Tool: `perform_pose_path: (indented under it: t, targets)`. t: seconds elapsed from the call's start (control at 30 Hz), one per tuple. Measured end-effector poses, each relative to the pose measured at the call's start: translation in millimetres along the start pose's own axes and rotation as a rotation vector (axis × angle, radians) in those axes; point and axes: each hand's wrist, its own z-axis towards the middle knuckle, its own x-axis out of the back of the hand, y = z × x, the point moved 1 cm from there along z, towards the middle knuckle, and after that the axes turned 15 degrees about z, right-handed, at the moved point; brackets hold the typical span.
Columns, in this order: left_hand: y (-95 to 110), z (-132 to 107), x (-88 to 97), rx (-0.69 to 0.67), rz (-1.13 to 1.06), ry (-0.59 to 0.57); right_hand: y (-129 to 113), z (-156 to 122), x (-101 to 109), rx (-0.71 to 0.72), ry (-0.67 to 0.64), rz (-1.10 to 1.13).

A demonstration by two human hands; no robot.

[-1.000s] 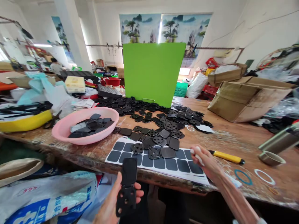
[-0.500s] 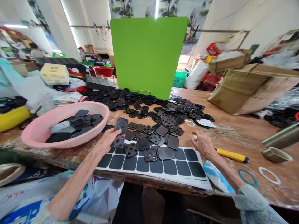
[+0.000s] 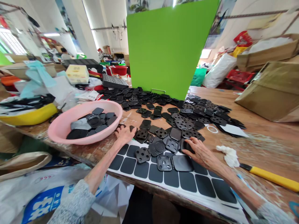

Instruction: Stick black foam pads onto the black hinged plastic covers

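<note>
My left hand (image 3: 125,134) lies palm down on the wooden table (image 3: 137,119), its fingers apart, beside the rim of a pink plastic basin (image 3: 102,132). Small black pieces touch its fingertips. My right hand (image 3: 201,152) has thumb and fingers around a black square piece (image 3: 187,146). Black perforated square pieces lie in a heap between my hands, partly on a white sheet of black rounded squares (image 3: 173,180). Several more black pieces fill the basin.
A large spread of black pieces lies around a green upright board (image 3: 170,46). To the right are crumpled white tissue (image 3: 230,155) and a yellow-handled utility knife (image 3: 273,177). Cardboard boxes (image 3: 271,90) stand at the right; bags hang below the table's near edge.
My left hand has moved down onto the table, and the piece it held no longer shows. The tissue has left my right hand. My view has turned and shifted.
</note>
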Motion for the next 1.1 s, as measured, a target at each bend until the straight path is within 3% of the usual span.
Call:
perform_pose_path:
  t: [0.17,0.27,0.4,0.5,0.63,0.8,0.93,1.03,1.1]
  targets:
    - [24,-7,-18.8,-0.222,0.135,-0.043,3,24,-14,0.040,0.035,-0.032]
    - [34,-18,-19.1,-0.333,0.141,-0.080,-6,26,-9,0.022,0.100,-0.095]
    - [10,-47,-7.1,-0.553,0.183,-0.130,-39,-13,5,0.019,0.149,-0.086]
    - [-14,-62,-7.1,-0.717,0.296,-0.158,-68,-57,-1,0.027,0.134,-0.039]
    - [-15,-50,-16.6,-0.801,0.349,-0.053,-87,-95,-21,-0.005,0.144,-0.023]
    - [13,-24,-22.3,-0.781,0.358,0.005,-92,-97,-25,-0.056,0.156,0.013]
    - [21,-48,-30.0,-0.834,0.262,0.079,-96,-95,-21,-0.125,0.169,0.015]
    - [19,-77,-43.6,-0.940,0.246,0.055,-99,-97,-19,-0.170,0.172,0.028]
    - [20,-85,-53.0,-0.942,0.272,0.081,-99,-95,-18,-0.189,0.165,0.032]
